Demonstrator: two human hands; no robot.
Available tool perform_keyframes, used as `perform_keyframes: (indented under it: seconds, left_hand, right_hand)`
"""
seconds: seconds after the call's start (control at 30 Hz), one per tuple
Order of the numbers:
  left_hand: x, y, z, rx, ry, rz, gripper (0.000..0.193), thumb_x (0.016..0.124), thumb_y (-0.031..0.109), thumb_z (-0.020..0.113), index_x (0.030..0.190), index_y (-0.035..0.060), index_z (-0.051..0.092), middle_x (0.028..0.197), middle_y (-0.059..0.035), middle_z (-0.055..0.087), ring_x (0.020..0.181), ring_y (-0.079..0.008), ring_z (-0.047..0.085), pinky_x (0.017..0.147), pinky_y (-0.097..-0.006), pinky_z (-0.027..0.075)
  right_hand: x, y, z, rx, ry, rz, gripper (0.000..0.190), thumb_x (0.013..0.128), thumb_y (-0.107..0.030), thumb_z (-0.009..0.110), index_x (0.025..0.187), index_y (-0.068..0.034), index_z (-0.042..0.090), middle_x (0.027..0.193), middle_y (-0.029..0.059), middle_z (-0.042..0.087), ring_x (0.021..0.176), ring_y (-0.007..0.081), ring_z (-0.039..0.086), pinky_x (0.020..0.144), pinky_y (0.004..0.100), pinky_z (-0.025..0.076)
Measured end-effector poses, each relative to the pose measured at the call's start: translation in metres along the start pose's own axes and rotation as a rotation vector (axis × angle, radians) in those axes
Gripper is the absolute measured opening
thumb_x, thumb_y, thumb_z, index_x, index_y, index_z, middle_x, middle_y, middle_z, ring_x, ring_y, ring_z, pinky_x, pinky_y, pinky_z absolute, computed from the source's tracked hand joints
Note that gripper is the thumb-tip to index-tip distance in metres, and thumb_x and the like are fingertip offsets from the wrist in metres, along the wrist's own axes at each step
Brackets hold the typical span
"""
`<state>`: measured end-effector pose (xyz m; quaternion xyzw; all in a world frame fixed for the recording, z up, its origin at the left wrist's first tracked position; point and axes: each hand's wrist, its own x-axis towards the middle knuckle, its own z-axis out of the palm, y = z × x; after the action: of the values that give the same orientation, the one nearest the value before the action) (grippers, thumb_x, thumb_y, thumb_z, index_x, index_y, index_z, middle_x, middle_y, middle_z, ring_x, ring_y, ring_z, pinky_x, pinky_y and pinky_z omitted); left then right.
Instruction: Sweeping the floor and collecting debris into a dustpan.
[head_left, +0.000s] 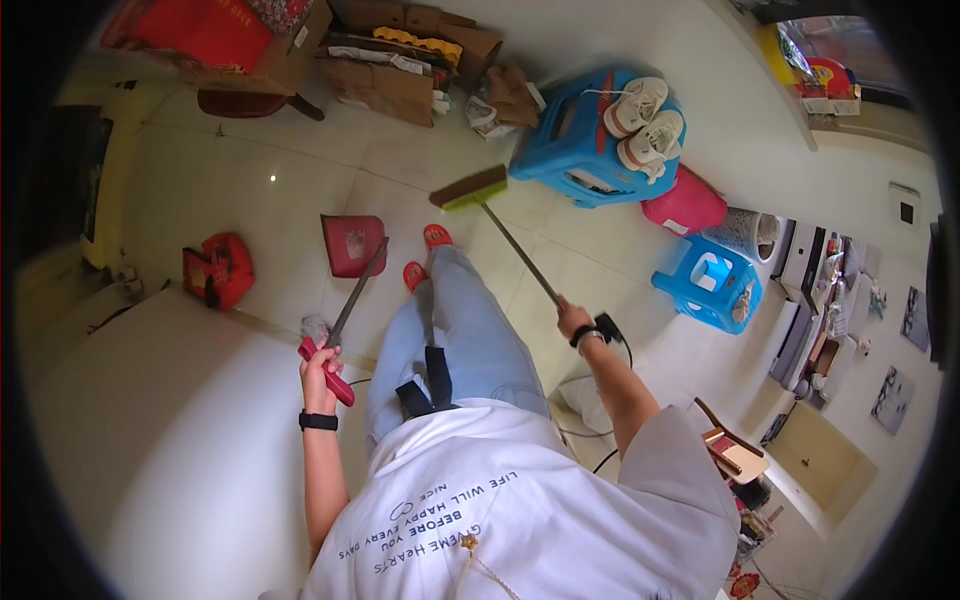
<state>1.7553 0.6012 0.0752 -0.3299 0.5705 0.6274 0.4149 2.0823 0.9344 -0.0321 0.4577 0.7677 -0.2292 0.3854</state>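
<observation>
My left hand (321, 373) grips the red handle of a long-handled dustpan (352, 244). The dustpan's red scoop is near the floor, left of my feet in red slippers (436, 236). In my right hand (574, 319) is the grey pole of a broom (471, 187) with a green and brown head. That head reaches ahead of my feet, close to a blue plastic stool, and the bristles' contact with the floor cannot be made out. A greyish, see-through clump (316, 328) shows beside the dustpan handle, just past my left hand; what it is stays unclear.
White sneakers (641, 124) rest on the larger blue stool (559, 161). Beyond it are a pink bin (684, 201) and a smaller blue stool (712, 281). Cardboard boxes (382, 90) line the wall ahead. A red bag (219, 270) sits on the floor at left, near a white surface (165, 390).
</observation>
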Motion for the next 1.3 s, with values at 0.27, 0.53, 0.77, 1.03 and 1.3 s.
perform_keyframes:
  seconds: [0.27, 0.53, 0.77, 1.03, 1.3]
  left_hand:
    - [0.003, -0.003, -0.003, 0.203, -0.086, 0.019, 0.041, 0.066, 0.002, 0.048, 0.103, -0.0048, 0.034, 0.068, -0.0078, 0.051, 0.045, -0.0066, 0.039, 0.045, -0.0190, 0.033]
    - [-0.008, -0.013, -0.001, 0.256, -0.127, 0.034, 0.044, 0.066, -0.002, 0.047, 0.105, -0.0093, 0.030, 0.066, -0.0089, 0.048, 0.045, -0.0067, 0.037, 0.045, -0.0184, 0.033]
    - [-0.035, -0.047, 0.013, 0.225, -0.121, 0.060, 0.041, 0.066, 0.000, 0.048, 0.104, -0.0049, 0.034, 0.073, -0.0111, 0.050, 0.044, -0.0062, 0.037, 0.046, -0.0182, 0.035]
    - [-0.064, -0.084, 0.030, 0.188, -0.018, 0.126, 0.030, 0.065, 0.000, 0.047, 0.093, -0.0031, 0.037, 0.068, -0.0091, 0.051, 0.044, -0.0065, 0.038, 0.044, -0.0178, 0.032]
    - [-0.080, -0.093, 0.045, 0.233, -0.095, 0.085, 0.014, 0.067, 0.003, 0.047, 0.080, 0.0043, 0.041, 0.068, -0.0064, 0.051, 0.042, -0.0069, 0.039, 0.042, -0.0226, 0.035]
  right_hand:
    - [-0.140, 0.053, 0.042, 0.054, -0.093, 0.284, 0.034, 0.079, -0.020, 0.036, 0.114, -0.018, 0.039, 0.088, 0.0172, 0.055, 0.080, 0.0341, 0.052, 0.072, 0.0438, 0.041]
    - [-0.130, 0.090, 0.008, 0.072, 0.209, 0.109, 0.030, 0.081, -0.022, 0.035, 0.110, -0.020, 0.042, 0.078, 0.0170, 0.056, 0.071, 0.0337, 0.053, 0.061, 0.0445, 0.043]
    - [-0.024, 0.125, 0.013, 0.157, 0.170, 0.123, 0.023, 0.077, -0.016, 0.038, 0.098, -0.009, 0.046, 0.087, 0.0161, 0.055, 0.081, 0.0332, 0.052, 0.070, 0.0423, 0.042]
    - [-0.130, 0.202, 0.158, 0.259, 0.048, 0.219, 0.030, 0.078, -0.020, 0.036, 0.105, -0.011, 0.045, 0.085, 0.0187, 0.055, 0.079, 0.0336, 0.053, 0.069, 0.0435, 0.042]
    - [-0.238, 0.262, 0.124, 0.474, 0.161, 0.310, 0.029, 0.078, -0.023, 0.042, 0.103, -0.011, 0.051, 0.092, 0.0167, 0.054, 0.085, 0.0314, 0.052, 0.075, 0.0375, 0.040]
